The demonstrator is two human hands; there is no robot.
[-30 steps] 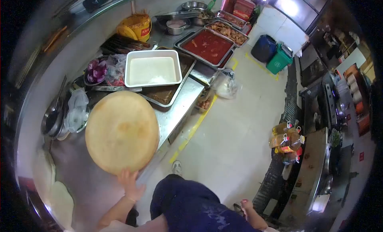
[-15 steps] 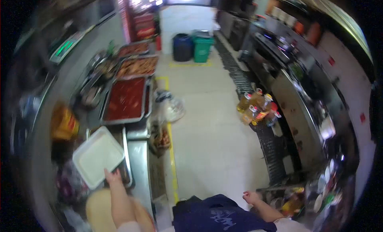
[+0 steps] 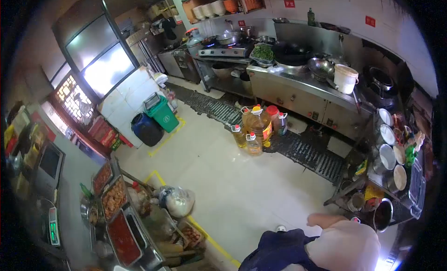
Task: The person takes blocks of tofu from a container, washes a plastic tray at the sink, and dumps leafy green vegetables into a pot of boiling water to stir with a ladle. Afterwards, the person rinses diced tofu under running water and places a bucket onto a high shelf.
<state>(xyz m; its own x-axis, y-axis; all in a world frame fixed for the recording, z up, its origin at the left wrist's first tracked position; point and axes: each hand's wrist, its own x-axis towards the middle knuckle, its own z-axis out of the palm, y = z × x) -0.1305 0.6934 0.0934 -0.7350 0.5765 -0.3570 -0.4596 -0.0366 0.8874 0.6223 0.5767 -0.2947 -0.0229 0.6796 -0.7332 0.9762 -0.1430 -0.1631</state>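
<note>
My left hand is out of view. Of my right arm only a light sleeve [image 3: 347, 245] and a short stretch of bare skin [image 3: 323, 219] show at the bottom right. No fingers can be made out there, so what my right hand holds or touches is hidden. Beside the sleeve is dark blue clothing [image 3: 279, 250], with the tip of a light shoe [image 3: 281, 228] above it. A rack [image 3: 347, 192] with stacked white bowls [image 3: 387, 156] stands to the right of the arm. A dark pot [image 3: 382, 215] is low on it.
Oil bottles [image 3: 257, 124] stand on the floor by a drain grate [image 3: 312, 157]. Behind is a steel stove counter [image 3: 298, 96] with a white bucket [image 3: 345, 79]. Trays of red food [image 3: 124, 237] and a plastic bag [image 3: 179, 202] are lower left; a green bin [image 3: 163, 115] stands farther back.
The view has swung right, towards the stove and rack. My left hand, earlier at the round board and then at the white tray, has left view. My right hand's fingers no longer show.
</note>
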